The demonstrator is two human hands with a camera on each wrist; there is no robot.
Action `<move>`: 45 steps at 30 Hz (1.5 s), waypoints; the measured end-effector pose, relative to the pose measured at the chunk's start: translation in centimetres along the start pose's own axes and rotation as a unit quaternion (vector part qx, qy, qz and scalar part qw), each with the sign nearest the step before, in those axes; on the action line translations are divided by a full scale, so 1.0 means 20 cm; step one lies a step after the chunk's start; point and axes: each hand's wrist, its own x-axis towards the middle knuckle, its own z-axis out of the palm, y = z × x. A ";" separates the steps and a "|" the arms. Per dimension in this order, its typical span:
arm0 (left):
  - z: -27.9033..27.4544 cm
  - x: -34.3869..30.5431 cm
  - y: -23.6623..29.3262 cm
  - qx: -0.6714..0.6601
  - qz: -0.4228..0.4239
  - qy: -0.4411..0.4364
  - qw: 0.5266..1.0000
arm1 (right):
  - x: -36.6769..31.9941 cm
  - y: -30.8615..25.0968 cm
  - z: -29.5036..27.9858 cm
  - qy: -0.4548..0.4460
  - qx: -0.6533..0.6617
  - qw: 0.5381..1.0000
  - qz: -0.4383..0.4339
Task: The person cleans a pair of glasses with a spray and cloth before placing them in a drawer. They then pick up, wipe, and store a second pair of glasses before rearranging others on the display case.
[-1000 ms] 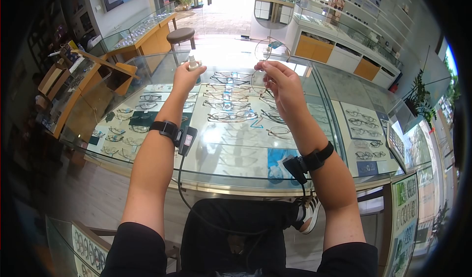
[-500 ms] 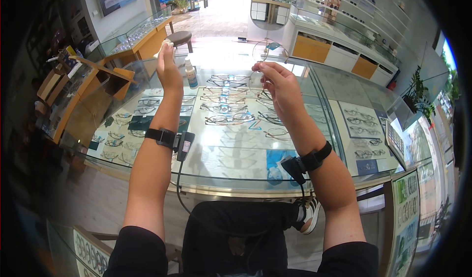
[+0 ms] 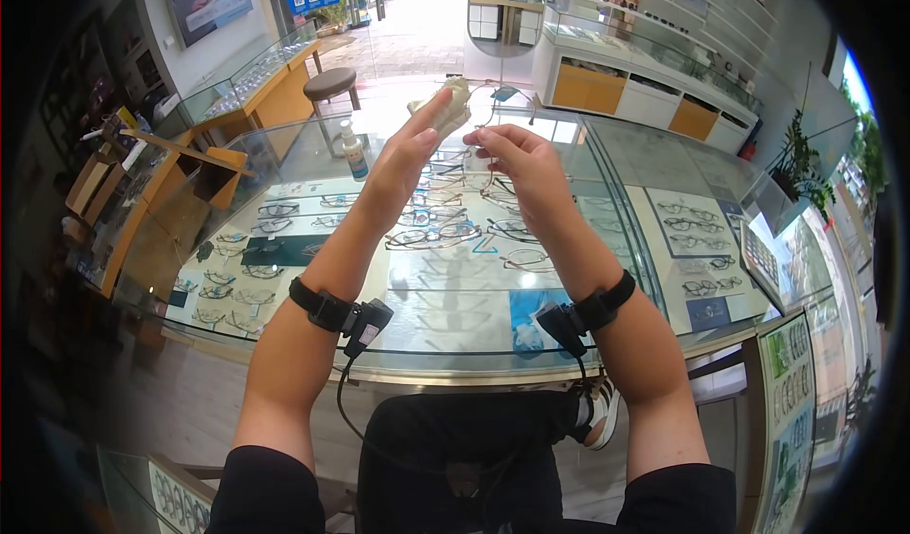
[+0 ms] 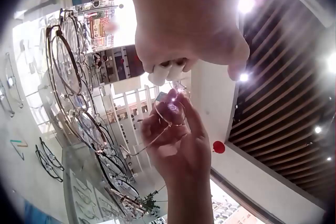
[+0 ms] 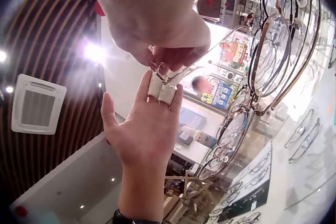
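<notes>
My left hand is raised with straight fingers and carries a pale cloth. The right wrist view shows its palm, with the cloth over the middle fingers. Just right of it, my right hand pinches thin-rimmed glasses between thumb and fingers; a blue-green patch shows on one lens. The cloth is close beside the glasses frame; whether they touch is unclear. In the left wrist view my right hand faces the cloth, its fingers curled at the frame.
A glass display counter holds rows of glasses. A spray bottle stands upright left of my left hand. A calculator lies at the right, near a plant. A stool is beyond the counter.
My left hand let go of the spray bottle, lifted the cloth at the left, then moved right to beside the glasses. My right hand keeps its pinch. The view has turned slightly.
</notes>
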 end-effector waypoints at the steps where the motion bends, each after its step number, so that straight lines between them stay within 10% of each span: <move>1: 0.01 0.00 0.00 0.000 0.000 0.000 1.000 | 0.00 0.00 0.00 0.000 0.000 1.000 0.000; 45: 0.07 -0.04 -0.05 -0.052 -0.091 -0.095 0.990 | 0.01 0.06 -0.03 0.021 -0.309 0.949 -0.060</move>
